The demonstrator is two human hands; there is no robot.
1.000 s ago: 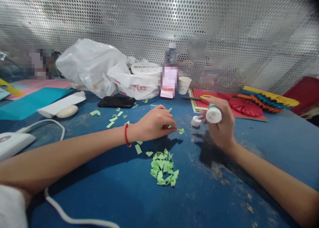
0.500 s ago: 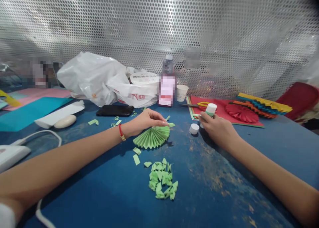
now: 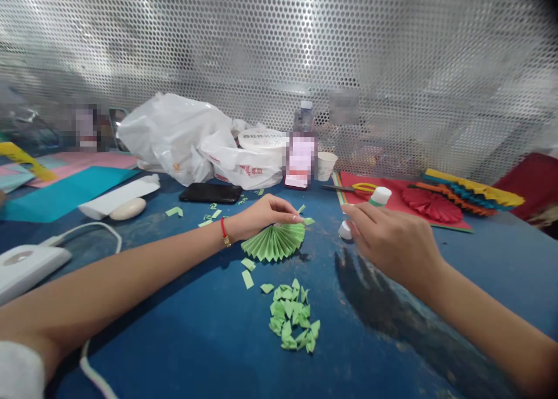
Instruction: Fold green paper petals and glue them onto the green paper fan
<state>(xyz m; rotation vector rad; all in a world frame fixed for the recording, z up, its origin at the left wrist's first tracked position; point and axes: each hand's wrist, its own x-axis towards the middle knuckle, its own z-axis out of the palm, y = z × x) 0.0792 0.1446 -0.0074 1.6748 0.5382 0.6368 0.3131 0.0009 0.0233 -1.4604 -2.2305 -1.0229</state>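
Observation:
My left hand (image 3: 279,213) pinches a pleated green paper fan (image 3: 274,243) near its top, fingers closed. A small green paper piece (image 3: 308,221) shows by its fingertips. My right hand (image 3: 392,236) is curled around a glue stick (image 3: 381,196), whose white end and green band show above the knuckles; the rest is hidden behind the hand. A white cap (image 3: 345,231) is on the table beside the right fingertips, partly covered by them. In front of the fan lies a pile of folded green paper bits (image 3: 293,316), with a few loose green scraps (image 3: 247,279) to its left.
A black phone (image 3: 210,192), white plastic bags (image 3: 174,137), an upright phone (image 3: 300,160) and a paper cup (image 3: 326,166) stand or lie at the back. Scissors (image 3: 365,187) and a red pleated rosette (image 3: 431,206) lie on red paper at the right. A white cable (image 3: 98,367) runs along the left.
My right hand has risen off the table toward me with the glue stick, and its shadow now falls on the tabletop. My left hand keeps its hold on the fan. The view has shifted slightly.

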